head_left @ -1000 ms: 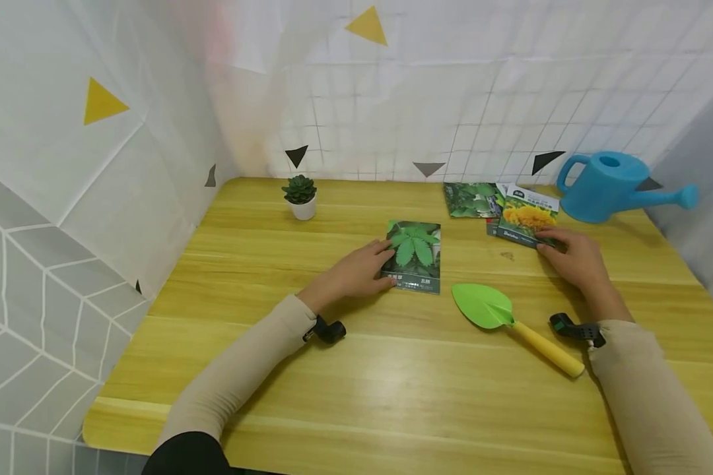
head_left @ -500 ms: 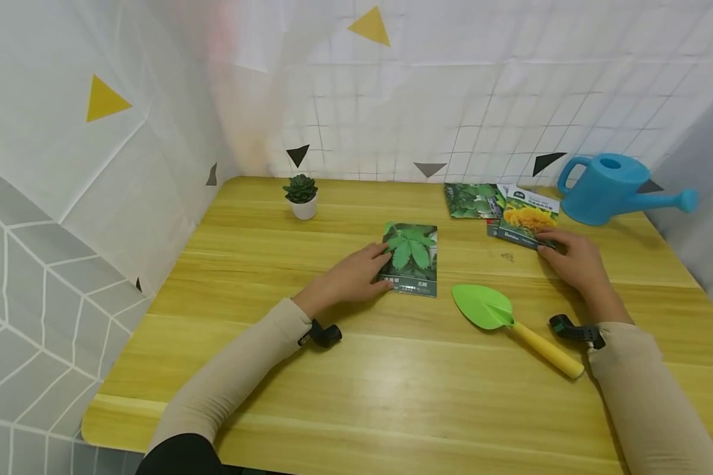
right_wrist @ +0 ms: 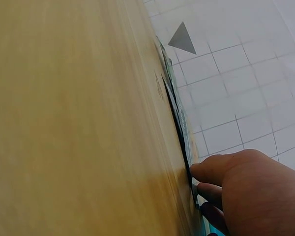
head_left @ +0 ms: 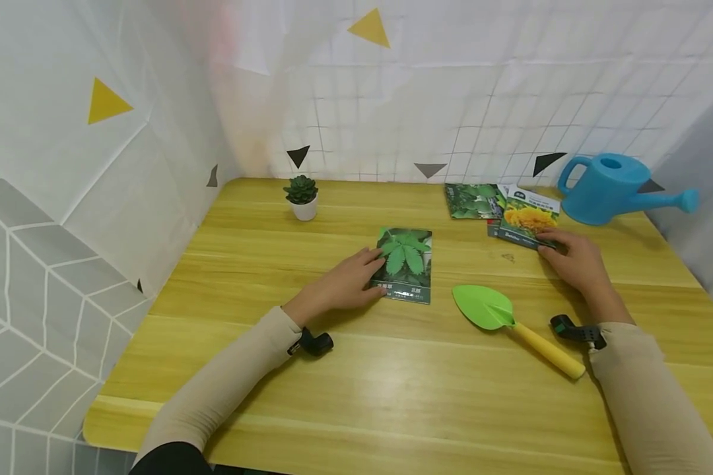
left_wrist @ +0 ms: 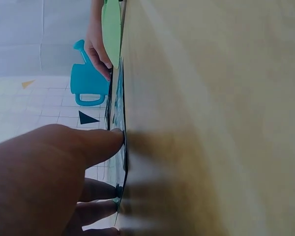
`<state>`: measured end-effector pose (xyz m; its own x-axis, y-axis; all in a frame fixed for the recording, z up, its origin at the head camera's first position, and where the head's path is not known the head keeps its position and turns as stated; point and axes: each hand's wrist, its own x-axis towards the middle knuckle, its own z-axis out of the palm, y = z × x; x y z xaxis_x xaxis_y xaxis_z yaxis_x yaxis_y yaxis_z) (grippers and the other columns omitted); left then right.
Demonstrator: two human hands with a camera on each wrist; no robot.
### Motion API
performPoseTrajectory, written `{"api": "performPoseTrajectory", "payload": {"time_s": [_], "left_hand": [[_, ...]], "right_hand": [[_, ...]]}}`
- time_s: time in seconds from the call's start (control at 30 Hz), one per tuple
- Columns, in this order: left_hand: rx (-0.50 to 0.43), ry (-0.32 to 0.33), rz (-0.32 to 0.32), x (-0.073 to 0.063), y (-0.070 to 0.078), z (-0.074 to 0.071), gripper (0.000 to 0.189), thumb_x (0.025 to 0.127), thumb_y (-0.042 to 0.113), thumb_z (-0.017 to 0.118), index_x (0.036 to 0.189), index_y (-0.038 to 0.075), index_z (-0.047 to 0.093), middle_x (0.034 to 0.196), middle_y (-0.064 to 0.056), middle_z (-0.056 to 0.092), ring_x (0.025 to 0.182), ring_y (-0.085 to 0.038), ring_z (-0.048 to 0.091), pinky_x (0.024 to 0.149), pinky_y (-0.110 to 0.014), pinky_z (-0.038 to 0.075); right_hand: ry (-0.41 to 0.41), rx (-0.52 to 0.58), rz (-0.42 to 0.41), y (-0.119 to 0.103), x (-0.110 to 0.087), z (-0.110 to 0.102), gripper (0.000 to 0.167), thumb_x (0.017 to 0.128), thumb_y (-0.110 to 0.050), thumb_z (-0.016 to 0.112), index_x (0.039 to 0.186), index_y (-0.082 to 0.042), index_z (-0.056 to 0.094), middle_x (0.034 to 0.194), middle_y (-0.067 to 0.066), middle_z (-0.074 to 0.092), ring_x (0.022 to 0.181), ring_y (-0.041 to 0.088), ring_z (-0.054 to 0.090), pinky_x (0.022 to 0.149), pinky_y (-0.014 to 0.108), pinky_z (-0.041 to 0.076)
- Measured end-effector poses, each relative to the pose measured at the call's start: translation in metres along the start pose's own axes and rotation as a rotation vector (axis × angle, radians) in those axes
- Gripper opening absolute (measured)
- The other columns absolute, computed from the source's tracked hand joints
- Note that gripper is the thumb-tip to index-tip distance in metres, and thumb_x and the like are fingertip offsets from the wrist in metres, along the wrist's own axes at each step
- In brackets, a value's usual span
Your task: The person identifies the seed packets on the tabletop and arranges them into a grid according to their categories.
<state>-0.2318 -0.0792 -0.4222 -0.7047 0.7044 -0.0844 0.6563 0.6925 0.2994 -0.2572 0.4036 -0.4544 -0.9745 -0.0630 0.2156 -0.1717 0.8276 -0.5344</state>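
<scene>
A seed packet [head_left: 405,265] with a green leaf picture lies on the table left of the trowel. My left hand [head_left: 347,282] rests its thumb and fingertips on the packet's left edge, pressing it to the wood; the left wrist view shows these fingers [left_wrist: 99,207] fairly straight. At the back right, a packet with orange flowers [head_left: 530,216] lies partly over other packets, one showing green leaves [head_left: 474,200]. My right hand [head_left: 576,259] touches the flower packet's lower right corner with thumb and fingertips. In the right wrist view, the thumb [right_wrist: 209,169] lies at that packet's edge.
A green trowel [head_left: 484,307] with a yellow handle lies between my arms. The blue watering can [head_left: 609,188] stands at the back right, close to the flower packet. A small potted succulent [head_left: 302,196] is at the back left of the wooden table [head_left: 356,396].
My left hand has slid the leaf packet a short way left and toward me. The right hand and the flower packet have stayed in place.
</scene>
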Motion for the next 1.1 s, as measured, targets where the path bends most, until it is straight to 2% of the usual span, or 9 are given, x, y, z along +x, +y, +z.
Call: {"api": "performPoseTrajectory", "payload": {"time_s": [0.53,0.8,1.0,1.1], "left_hand": [[-0.036,0.041,0.007,-0.022,-0.002,0.002,0.071,0.106,0.04,0.062,0.158,-0.003,0.039,0.167,-0.02,0.026,0.154,-0.04,0.021,0.123,-0.046,0.022],[-0.048,0.068,-0.019,-0.032,-0.005,0.007,0.072,0.103,0.044,0.066,0.157,0.001,0.043,0.167,-0.016,0.028,0.155,-0.037,0.02,0.123,-0.045,0.021],[-0.091,0.068,-0.028,-0.042,-0.01,0.006,0.073,0.102,0.046,0.066,0.157,0.003,0.044,0.169,-0.013,0.024,0.156,-0.034,0.017,0.123,-0.044,0.021],[-0.126,0.082,-0.014,-0.045,-0.012,0.004,0.065,0.104,0.042,0.065,0.153,0.002,0.048,0.169,-0.014,0.025,0.155,-0.036,0.02,0.123,-0.045,0.022]], "right_hand": [[-0.001,-0.005,0.0,-0.001,0.0,-0.001,0.035,0.106,-0.016,0.062,0.133,0.006,0.065,0.143,0.034,0.053,0.134,0.058,0.041,0.109,0.072,0.029],[0.0,0.0,0.009,-0.003,-0.001,-0.002,0.035,0.106,-0.015,0.06,0.133,0.006,0.065,0.143,0.034,0.053,0.133,0.058,0.041,0.107,0.073,0.03],[-0.007,-0.004,0.014,-0.004,-0.001,-0.002,0.036,0.106,-0.016,0.06,0.134,0.006,0.065,0.143,0.034,0.052,0.134,0.058,0.041,0.107,0.073,0.03],[-0.013,-0.008,0.019,-0.004,-0.001,-0.002,0.037,0.106,-0.016,0.06,0.135,0.006,0.064,0.144,0.034,0.052,0.134,0.058,0.04,0.108,0.073,0.029]]}}
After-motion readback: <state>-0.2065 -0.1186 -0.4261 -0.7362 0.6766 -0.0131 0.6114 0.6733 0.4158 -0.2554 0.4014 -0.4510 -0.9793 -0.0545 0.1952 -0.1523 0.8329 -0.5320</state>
